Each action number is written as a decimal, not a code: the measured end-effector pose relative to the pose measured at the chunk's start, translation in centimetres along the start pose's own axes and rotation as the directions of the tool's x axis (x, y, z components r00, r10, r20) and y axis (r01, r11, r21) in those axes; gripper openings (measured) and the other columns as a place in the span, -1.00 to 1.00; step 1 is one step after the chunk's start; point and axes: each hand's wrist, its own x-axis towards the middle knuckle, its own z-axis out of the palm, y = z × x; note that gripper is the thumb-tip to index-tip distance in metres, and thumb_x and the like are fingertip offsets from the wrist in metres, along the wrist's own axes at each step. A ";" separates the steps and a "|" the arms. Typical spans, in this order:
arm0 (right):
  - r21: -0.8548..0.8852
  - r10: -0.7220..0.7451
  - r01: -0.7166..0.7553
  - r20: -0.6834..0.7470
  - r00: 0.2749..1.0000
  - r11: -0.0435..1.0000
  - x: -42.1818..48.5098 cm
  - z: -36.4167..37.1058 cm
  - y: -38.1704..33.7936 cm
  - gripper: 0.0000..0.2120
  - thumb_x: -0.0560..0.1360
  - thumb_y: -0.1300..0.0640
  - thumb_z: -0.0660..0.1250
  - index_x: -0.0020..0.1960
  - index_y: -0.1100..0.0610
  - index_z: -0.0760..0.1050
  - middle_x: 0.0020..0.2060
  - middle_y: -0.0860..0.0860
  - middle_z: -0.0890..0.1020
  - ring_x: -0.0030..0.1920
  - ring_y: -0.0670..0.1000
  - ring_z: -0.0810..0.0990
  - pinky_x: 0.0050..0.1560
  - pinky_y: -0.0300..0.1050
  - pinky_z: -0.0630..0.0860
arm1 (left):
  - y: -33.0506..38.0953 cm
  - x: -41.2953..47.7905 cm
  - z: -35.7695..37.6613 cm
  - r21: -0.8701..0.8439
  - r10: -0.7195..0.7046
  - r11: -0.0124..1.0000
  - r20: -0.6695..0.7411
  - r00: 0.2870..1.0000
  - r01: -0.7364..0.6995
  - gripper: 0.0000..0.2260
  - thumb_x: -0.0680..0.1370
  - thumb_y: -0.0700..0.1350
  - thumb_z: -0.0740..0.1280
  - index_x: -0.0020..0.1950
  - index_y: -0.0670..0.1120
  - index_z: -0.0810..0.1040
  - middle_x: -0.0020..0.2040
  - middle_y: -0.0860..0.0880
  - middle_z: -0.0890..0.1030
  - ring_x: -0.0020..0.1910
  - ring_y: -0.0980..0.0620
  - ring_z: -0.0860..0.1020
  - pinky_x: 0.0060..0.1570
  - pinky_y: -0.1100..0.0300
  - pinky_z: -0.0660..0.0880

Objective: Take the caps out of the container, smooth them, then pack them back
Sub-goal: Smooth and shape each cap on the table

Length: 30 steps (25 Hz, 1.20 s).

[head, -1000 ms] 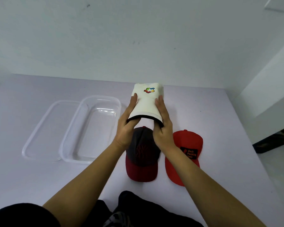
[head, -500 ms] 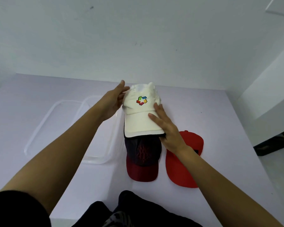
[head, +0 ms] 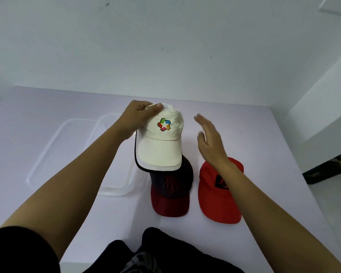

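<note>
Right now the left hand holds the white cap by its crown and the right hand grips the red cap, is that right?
Not quite. The left hand does hold the white cap by its crown, but the right hand grips nothing: the head view shows it open, fingers straight, beside the white cap, above the red cap.

- cream-white fabric cap with multicoloured hexagon logo: hanging raised above table, top back of crown being pinched by left hand; logo facing camera, brim with thin dark edge pointing down toward person.
- dark navy cap with maroon brim and red embroidery: lying flat on table, brim pointing toward person, rear of crown hiding behind raised cap's brim.
- bright red cap with black patch: lying flat just right of navy one, slightly apart, brim pointing toward person.
- clear rectangular plastic container: sitting open on table, left of caps, near navy one.
</note>
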 end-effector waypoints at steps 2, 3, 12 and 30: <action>0.237 0.004 0.019 -0.096 0.995 0.971 1.5 -0.2 -2.2 -0.66 0.60 0.15 0.13 0.37 0.09 0.36 0.33 -0.07 0.43 0.33 -0.21 0.33 0.37 -0.29 0.27 | 0.6 0.2 1.0 0.040 0.047 0.998 -0.017 0.999 -0.046 -0.63 0.54 0.02 0.34 -0.20 -0.31 0.59 -0.26 -0.20 0.61 -0.26 -0.02 0.54 -0.20 0.14 0.43; 0.328 0.001 0.018 -0.057 0.998 0.945 2.2 0.0 -3.1 -0.68 0.60 0.08 0.13 0.33 0.06 0.40 0.27 -0.11 0.48 0.30 -0.20 0.39 0.32 -0.31 0.32 | 0.8 0.2 1.5 0.050 0.067 0.997 -0.020 0.998 -0.066 -0.62 0.54 0.02 0.34 -0.18 -0.33 0.58 -0.25 -0.26 0.61 -0.26 -0.03 0.54 -0.21 0.14 0.44; 0.433 0.160 -0.287 0.306 0.938 0.854 4.1 -0.5 -4.4 -0.58 0.57 -0.03 0.20 -0.13 0.34 0.53 -0.22 0.09 0.64 -0.19 0.00 0.60 -0.12 -0.15 0.51 | 0.4 -0.2 3.4 -0.056 0.085 0.995 -0.009 0.996 -0.085 -0.66 0.50 0.00 0.38 -0.40 -0.15 0.49 -0.44 -0.05 0.51 -0.41 0.02 0.50 -0.37 0.24 0.42; 0.833 0.100 -0.552 0.551 0.828 -0.016 -2.3 3.7 -1.5 -0.32 0.42 -0.27 0.18 0.40 0.12 0.35 0.32 0.16 0.48 0.32 0.20 0.45 0.32 0.17 0.38 | 0.0 1.3 3.5 -0.109 -0.051 0.993 -0.130 0.990 0.037 -0.50 0.46 0.03 0.42 -0.61 -0.03 0.32 -0.58 0.08 0.35 -0.48 0.04 0.37 -0.37 0.24 0.32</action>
